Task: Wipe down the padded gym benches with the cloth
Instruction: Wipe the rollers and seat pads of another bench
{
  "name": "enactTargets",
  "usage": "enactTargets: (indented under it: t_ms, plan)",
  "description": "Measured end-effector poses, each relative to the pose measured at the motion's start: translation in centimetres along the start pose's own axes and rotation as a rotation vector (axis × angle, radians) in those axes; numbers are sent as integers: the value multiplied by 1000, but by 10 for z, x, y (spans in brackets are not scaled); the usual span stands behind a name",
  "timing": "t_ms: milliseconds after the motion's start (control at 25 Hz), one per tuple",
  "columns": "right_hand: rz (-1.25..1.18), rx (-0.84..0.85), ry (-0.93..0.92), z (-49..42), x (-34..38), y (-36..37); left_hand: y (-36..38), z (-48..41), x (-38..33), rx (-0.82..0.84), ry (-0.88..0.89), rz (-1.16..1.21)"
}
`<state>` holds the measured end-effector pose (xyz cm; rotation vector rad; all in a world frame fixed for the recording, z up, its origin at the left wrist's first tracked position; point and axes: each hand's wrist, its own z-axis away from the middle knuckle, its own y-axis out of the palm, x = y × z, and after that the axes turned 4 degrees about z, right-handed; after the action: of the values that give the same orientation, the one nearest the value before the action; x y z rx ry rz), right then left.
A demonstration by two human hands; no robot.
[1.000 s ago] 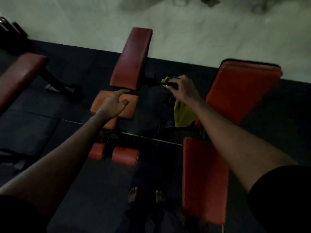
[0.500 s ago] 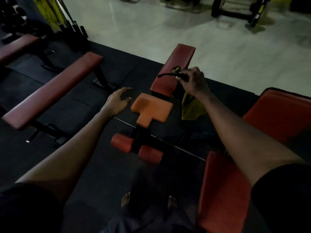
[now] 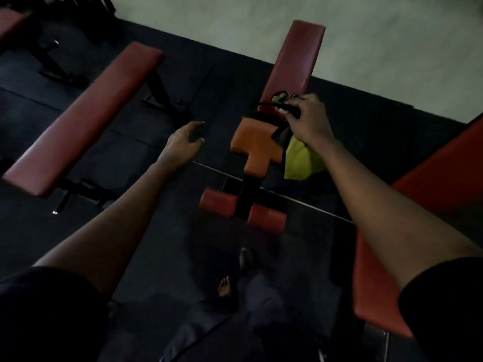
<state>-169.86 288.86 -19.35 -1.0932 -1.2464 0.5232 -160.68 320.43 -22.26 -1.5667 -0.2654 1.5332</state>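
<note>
The right hand [image 3: 307, 121] grips a yellow cloth [image 3: 300, 160] and a black strap [image 3: 271, 104] above the middle bench [image 3: 292, 64], while the left hand [image 3: 183, 145] hovers open and empty.

Hidden, cropped and blurred parts

The right hand [image 3: 307, 121] covers the upper part of the yellow cloth [image 3: 300, 159], so the grip on it cannot be made out; a thin dark object [image 3: 274, 105] at its fingertips is too blurred to identify. Right of that hand, the red bench [image 3: 444, 173] runs off the picture's edge. Far left of the left hand [image 3: 184, 143], another red pad [image 3: 9, 24] is cropped. Below both hands, the bare feet [image 3: 226, 286] are dim and smeared.
</note>
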Motion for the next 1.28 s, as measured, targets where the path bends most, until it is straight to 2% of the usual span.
enactTargets:
  t_ms: [360,600,960,1120,1280]
  plan:
    - [16,131,91,-53,7,128,9,-67,89,179,-81,-30]
    - [18,263,204,-44,10,221,36,-102,170,322,-153,102]
    - [44,327,515,7,-8,398,121,-171,329,556,-230,34]
    - [64,336,589,15,-27,485,161,-186,396,594,-333,35]
    - [132,302,557,16,-62,572,229,-191,454,655,-342,36]
